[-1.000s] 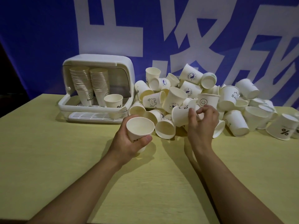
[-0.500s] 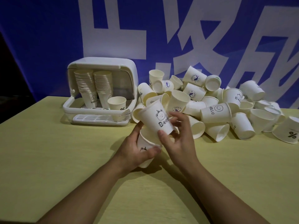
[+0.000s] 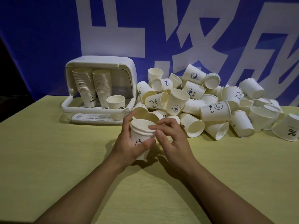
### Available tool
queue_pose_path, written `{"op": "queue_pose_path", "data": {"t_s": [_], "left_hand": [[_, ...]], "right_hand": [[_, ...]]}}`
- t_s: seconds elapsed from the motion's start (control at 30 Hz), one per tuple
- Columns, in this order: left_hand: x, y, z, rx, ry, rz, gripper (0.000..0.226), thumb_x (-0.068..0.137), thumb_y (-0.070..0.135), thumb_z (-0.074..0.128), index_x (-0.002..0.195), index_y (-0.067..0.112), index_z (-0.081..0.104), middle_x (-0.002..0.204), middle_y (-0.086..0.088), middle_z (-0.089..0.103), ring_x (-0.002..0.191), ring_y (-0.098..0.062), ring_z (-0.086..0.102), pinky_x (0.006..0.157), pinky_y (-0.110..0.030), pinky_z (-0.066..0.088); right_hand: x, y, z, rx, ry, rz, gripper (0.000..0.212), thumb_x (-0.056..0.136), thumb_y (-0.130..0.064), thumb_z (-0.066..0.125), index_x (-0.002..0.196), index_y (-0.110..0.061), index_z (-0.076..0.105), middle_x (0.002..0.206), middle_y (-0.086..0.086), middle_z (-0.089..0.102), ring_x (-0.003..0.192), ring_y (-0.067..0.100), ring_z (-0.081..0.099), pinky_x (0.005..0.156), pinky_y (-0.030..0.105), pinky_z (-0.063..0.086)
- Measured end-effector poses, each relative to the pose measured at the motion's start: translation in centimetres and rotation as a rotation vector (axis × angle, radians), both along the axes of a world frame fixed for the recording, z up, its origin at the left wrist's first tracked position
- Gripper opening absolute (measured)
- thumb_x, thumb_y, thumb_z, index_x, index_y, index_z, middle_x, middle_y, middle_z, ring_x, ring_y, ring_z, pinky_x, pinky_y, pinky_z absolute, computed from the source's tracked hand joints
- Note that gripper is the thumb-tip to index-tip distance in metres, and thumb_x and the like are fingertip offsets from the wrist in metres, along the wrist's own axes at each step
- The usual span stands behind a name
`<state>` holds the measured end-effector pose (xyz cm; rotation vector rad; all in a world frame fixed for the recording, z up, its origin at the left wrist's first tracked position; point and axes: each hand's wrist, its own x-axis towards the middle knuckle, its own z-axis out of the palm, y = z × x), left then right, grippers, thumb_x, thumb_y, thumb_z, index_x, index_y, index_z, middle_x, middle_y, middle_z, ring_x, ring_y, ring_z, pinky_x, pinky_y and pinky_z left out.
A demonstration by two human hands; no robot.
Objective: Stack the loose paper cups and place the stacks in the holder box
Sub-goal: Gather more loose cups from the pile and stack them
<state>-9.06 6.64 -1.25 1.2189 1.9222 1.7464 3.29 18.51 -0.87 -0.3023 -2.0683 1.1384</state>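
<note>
My left hand [image 3: 127,146] grips a short stack of white paper cups [image 3: 140,135] just above the table, fingers and thumb wrapped round its wall. My right hand [image 3: 169,139] is beside it on the right, fingertips touching the top cup's rim, fingers loosely bent and holding nothing. A big pile of loose paper cups [image 3: 202,101] lies behind my hands and to the right. The white holder box [image 3: 100,94] stands open at the back left with two tall cup stacks [image 3: 92,84] and a single cup [image 3: 115,102] inside.
The yellow table [image 3: 56,159] stretches to the left and toward me. A blue wall banner [image 3: 48,38] with white characters rises right behind the box and the pile. A lone cup with a percent sign [image 3: 288,130] lies at the far right.
The cup my right hand held above the stack now sits nested in the stack in my left hand. My right hand has let go of it and rests fingertips at its rim.
</note>
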Motion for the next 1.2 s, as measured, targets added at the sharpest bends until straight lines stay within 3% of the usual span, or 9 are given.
{"op": "queue_pose_path", "data": {"t_s": [0.1, 0.17, 0.33, 0.53, 0.7, 0.83, 0.9, 1.07, 1.2], "left_hand": [[-0.3, 0.1, -0.3, -0.009, -0.024, 0.040, 0.071, 0.056, 0.060, 0.079, 0.117, 0.061, 0.042, 0.109, 0.036, 0.058, 0.100, -0.012, 0.066, 0.084, -0.047, 0.059], [-0.4, 0.2, -0.4, 0.000, -0.035, 0.048, 0.070, 0.055, 0.059, 0.080, 0.116, 0.055, 0.045, 0.110, 0.022, 0.062, 0.098, -0.024, 0.067, 0.085, -0.058, 0.057], [-0.2, 0.2, -0.4, -0.047, -0.024, 0.039, 0.069, 0.052, 0.062, 0.076, 0.113, 0.059, 0.044, 0.104, 0.032, 0.061, 0.091, -0.004, 0.064, 0.081, -0.040, 0.057], [-0.1, 0.2, -0.2, -0.061, -0.027, 0.016, 0.070, 0.052, 0.063, 0.076, 0.114, 0.061, 0.043, 0.104, 0.034, 0.059, 0.089, 0.003, 0.063, 0.075, -0.025, 0.053], [-0.1, 0.0, -0.3, -0.075, -0.037, -0.013, 0.072, 0.054, 0.061, 0.077, 0.118, 0.060, 0.043, 0.105, 0.031, 0.060, 0.090, 0.000, 0.064, 0.079, -0.029, 0.056], [-0.1, 0.1, -0.3, -0.088, -0.043, -0.033, 0.075, 0.055, 0.059, 0.078, 0.121, 0.056, 0.044, 0.108, 0.018, 0.063, 0.094, -0.010, 0.066, 0.084, -0.043, 0.059], [-0.1, 0.0, -0.4, -0.085, -0.043, -0.047, 0.075, 0.055, 0.057, 0.079, 0.122, 0.055, 0.046, 0.108, 0.014, 0.065, 0.097, -0.017, 0.067, 0.085, -0.046, 0.059], [-0.4, 0.1, -0.5, -0.120, -0.015, -0.129, 0.069, 0.055, 0.055, 0.079, 0.117, 0.054, 0.049, 0.103, 0.016, 0.066, 0.090, -0.014, 0.067, 0.075, -0.034, 0.059], [-0.2, 0.1, -0.4, -0.190, 0.027, -0.209, 0.072, 0.053, 0.057, 0.078, 0.118, 0.063, 0.048, 0.111, 0.015, 0.065, 0.096, -0.010, 0.066, 0.081, -0.028, 0.056]], "right_hand": [[-0.2, 0.9, -0.5, 0.107, -0.062, -0.102, 0.036, 0.097, -0.044, 0.046, 0.130, -0.042, 0.062, 0.123, -0.014, 0.050, 0.124, 0.004, 0.045, 0.101, 0.016, 0.036], [-0.4, 2.1, -1.0, 0.211, -0.148, -0.256, 0.040, 0.098, -0.041, 0.048, 0.138, -0.041, 0.055, 0.130, -0.009, 0.048, 0.126, 0.010, 0.040, 0.104, 0.023, 0.033], [-0.5, 4.1, -1.2, 0.365, -0.477, -0.559, 0.038, 0.098, -0.046, 0.050, 0.133, -0.035, 0.059, 0.138, 0.002, 0.047, 0.124, 0.028, 0.034, 0.103, 0.044, 0.030], [-0.5, 4.5, -0.7, 0.168, -0.425, -0.578, 0.029, 0.092, -0.050, 0.062, 0.091, -0.022, 0.054, 0.109, -0.002, 0.043, 0.109, 0.027, 0.043, 0.093, 0.042, 0.040], [0.3, 4.4, -0.3, 0.149, -0.533, -0.432, 0.055, 0.087, -0.048, 0.067, 0.133, -0.024, 0.049, 0.130, 0.003, 0.051, 0.121, 0.028, 0.046, 0.099, 0.042, 0.044], [0.8, 4.0, 0.3, 0.359, -0.731, -0.467, 0.054, 0.088, -0.062, 0.054, 0.134, -0.033, 0.052, 0.125, -0.004, 0.065, 0.116, 0.031, 0.048, 0.094, 0.044, 0.037], [1.0, 4.0, 0.9, 0.312, -0.642, -0.456, 0.054, 0.087, -0.062, 0.058, 0.135, -0.037, 0.051, 0.122, -0.008, 0.065, 0.117, 0.028, 0.048, 0.096, 0.044, 0.035], [1.1, 3.7, 1.6, -0.113, -0.010, -0.300, 0.064, 0.086, -0.039, 0.074, 0.140, -0.031, 0.041, 0.118, -0.018, 0.059, 0.104, -0.003, 0.059, 0.091, 0.031, 0.053], [1.1, 3.4, 1.4, -0.151, 0.165, -0.223, 0.089, 0.080, -0.035, 0.074, 0.150, -0.042, 0.021, 0.123, -0.038, 0.051, 0.114, -0.003, 0.059, 0.093, 0.026, 0.054]]}}
